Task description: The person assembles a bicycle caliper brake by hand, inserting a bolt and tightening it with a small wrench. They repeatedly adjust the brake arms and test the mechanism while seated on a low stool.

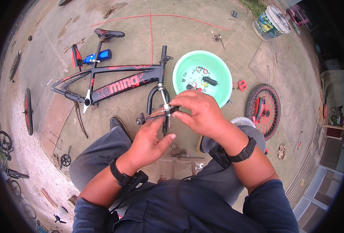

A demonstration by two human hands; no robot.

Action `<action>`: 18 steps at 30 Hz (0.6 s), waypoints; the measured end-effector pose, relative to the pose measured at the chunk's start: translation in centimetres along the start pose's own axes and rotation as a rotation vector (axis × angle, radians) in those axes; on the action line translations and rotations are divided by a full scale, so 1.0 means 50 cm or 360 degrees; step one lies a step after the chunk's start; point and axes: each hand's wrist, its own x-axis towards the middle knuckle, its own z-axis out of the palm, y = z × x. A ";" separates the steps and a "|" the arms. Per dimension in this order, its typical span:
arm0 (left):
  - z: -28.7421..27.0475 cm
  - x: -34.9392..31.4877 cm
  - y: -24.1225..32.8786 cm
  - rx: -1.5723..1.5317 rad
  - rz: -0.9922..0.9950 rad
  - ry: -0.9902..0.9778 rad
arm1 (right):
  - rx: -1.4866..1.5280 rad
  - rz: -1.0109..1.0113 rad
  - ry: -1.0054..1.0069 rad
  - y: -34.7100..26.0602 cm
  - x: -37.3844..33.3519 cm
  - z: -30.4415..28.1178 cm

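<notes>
A black bicycle frame with red lettering lies in front of me, its fork toward my knees. At the silver rod beside the fork is a black metal part with thin arms, which looks like a caliper brake. My right hand pinches its right end between thumb and fingers. My left hand is against its left side, fingers curled beneath it and thumb sticking out apart. The left fingertips are partly hidden, so their exact hold is unclear.
A green basin with small parts stands beyond my right hand. A wheel and a red pedal lie to the right. A blue bottle is behind the frame; a crankset lies left. A bucket stands far right.
</notes>
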 end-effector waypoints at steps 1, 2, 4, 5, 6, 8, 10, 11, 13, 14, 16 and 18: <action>0.001 0.000 -0.001 -0.0006 0.0003 0.0007 | -0.0006 -0.0004 -0.0004 0.000 0.001 -0.001; 0.002 0.000 -0.001 -0.0013 0.0031 0.0028 | -0.0005 0.0011 -0.0017 -0.001 0.000 -0.001; 0.003 0.000 -0.003 -0.0022 0.0001 0.0010 | -0.0003 0.0041 -0.0042 -0.002 0.000 -0.003; 0.003 -0.001 -0.004 -0.0038 0.0020 0.0021 | -0.0001 0.0039 -0.0041 -0.002 0.000 -0.003; 0.003 -0.001 -0.005 -0.0032 0.0000 0.0004 | 0.0001 0.0038 -0.0041 -0.002 0.000 -0.003; 0.003 0.000 -0.007 -0.0057 0.0030 0.0014 | 0.0002 0.0027 -0.0036 -0.002 0.000 -0.002; 0.003 0.001 -0.007 -0.0044 0.0024 0.0008 | 0.0004 0.0018 -0.0029 -0.001 0.001 -0.002; 0.003 0.001 -0.006 -0.0055 0.0053 0.0027 | -0.0010 -0.0006 -0.0015 -0.001 0.000 -0.002; 0.002 0.000 -0.004 -0.0030 0.0001 -0.0012 | -0.0031 -0.0037 0.0008 -0.001 0.000 -0.001; 0.001 0.000 -0.004 -0.0031 0.0028 -0.0002 | -0.0046 -0.0056 0.0014 -0.001 0.000 -0.002; -0.001 -0.002 -0.002 -0.0014 -0.0029 -0.0033 | -0.0076 -0.0094 0.0027 -0.001 0.001 -0.003; -0.001 -0.003 0.002 -0.0051 -0.0081 -0.0048 | -0.0102 -0.0118 0.0031 -0.002 0.000 -0.005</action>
